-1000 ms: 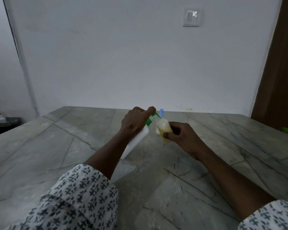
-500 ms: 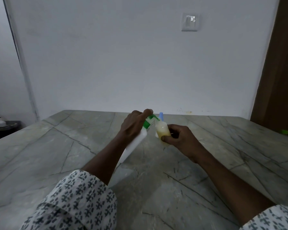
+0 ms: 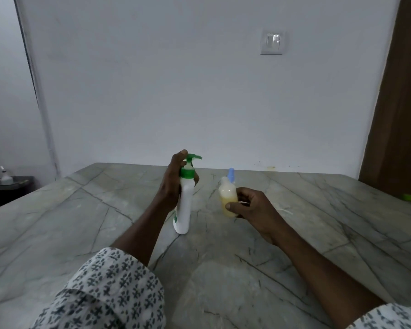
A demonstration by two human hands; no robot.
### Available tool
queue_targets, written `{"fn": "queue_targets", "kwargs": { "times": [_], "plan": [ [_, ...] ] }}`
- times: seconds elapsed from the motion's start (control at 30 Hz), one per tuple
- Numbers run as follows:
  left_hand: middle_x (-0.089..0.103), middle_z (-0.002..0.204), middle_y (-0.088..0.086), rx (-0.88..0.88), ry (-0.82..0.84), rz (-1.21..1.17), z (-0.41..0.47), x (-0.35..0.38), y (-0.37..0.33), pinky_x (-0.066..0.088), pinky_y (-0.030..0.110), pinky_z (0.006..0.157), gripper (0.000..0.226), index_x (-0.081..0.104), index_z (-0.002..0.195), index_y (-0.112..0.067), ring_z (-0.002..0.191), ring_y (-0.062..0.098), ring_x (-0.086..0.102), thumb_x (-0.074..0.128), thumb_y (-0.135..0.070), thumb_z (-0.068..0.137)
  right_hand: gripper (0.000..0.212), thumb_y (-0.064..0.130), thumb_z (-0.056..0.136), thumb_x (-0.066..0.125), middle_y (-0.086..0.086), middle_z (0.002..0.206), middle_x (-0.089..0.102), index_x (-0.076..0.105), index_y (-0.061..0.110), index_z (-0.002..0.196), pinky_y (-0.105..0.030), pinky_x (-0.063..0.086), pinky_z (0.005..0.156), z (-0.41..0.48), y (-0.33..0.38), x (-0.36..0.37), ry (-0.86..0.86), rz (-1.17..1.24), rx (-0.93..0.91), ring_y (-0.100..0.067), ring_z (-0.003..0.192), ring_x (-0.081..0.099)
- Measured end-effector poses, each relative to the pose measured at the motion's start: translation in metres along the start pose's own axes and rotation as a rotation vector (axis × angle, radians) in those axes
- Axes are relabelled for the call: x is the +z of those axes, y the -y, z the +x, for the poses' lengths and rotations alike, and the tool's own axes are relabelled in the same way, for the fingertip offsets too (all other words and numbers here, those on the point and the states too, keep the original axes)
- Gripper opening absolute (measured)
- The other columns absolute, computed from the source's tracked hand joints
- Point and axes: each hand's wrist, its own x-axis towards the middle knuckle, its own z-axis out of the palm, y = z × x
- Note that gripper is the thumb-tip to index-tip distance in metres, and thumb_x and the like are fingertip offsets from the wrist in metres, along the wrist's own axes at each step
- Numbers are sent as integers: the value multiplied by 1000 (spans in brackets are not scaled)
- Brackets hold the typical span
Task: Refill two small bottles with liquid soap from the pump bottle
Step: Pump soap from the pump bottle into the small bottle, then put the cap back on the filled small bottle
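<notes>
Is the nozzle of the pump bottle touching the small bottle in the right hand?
No, the pump bottle stands upright in the left hand, with a clear gap between it and the small bottle.

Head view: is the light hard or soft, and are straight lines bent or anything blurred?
In the head view the light is dim and soft, with no glare on the white plastic pump bottle with green pump or the grey veined stone table; the wall corner edge and brown wooden door slant, a wide-angle effect; the small green object at far right is blurred.
</notes>
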Motion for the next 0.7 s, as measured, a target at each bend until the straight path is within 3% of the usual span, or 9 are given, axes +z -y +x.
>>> {"fn": "queue_targets", "kwargs": {
  "times": [0.17,0.4,0.53,0.63,0.7],
  "plan": [
    [58,60,17,-1,112,-44,3,-1,1,34,33,56,47,71,73,-16,57,28,44,51,-57,83,25,14,82,75,-3,109,70,65,26,102,-46,55,93,1,-6,-2,-1,-19,47,-21,101,68],
    [61,67,17,-39,81,-95,2,-7,2,41,30,54,56,60,70,-3,59,25,50,48,-55,86,37,20,80,77,-1,115,68,61,21,113,-45,52,97,0,-7,-4,22,-130,85,-18,104,66],
    [62,66,16,-51,96,-90,0,-12,3,38,34,59,60,59,73,-3,60,26,48,42,-58,92,49,22,77,79,-2,114,68,60,15,122,-40,53,93,0,-8,-3,44,-232,103,-18,102,65],
    [65,82,14,-113,204,-73,-6,-23,3,43,35,66,81,66,93,1,68,25,54,40,-75,85,51,23,77,80,0,110,69,60,15,123,-33,53,86,-1,-7,0,58,-257,102,-16,99,66],
    [65,104,15,-160,321,-27,-7,-38,4,49,39,78,92,62,126,-9,82,26,62,60,-82,70,49,22,77,79,0,109,69,61,16,122,-33,52,86,-2,-6,0,61,-262,95,-15,99,66]
  ]
}}
